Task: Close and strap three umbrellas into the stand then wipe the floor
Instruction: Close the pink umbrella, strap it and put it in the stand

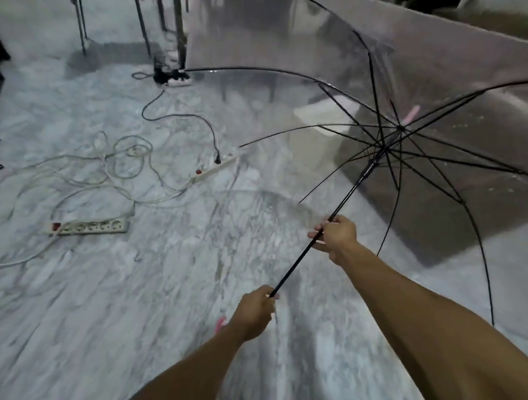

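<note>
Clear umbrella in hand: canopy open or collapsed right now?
Open. The clear umbrella's ribs are fanned out and the canopy is spread; the right hand and left hand grip the black shaft.

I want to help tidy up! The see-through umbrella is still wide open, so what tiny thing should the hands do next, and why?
Probably slide the right hand up the black shaft to the runner and pull it down. The clear umbrella is fully open, and the left hand already steadies the handle end.

Grey marbled floor [148, 285] carries two white power strips [87, 225] [217, 166] among tangled cables [111, 167].
</note>
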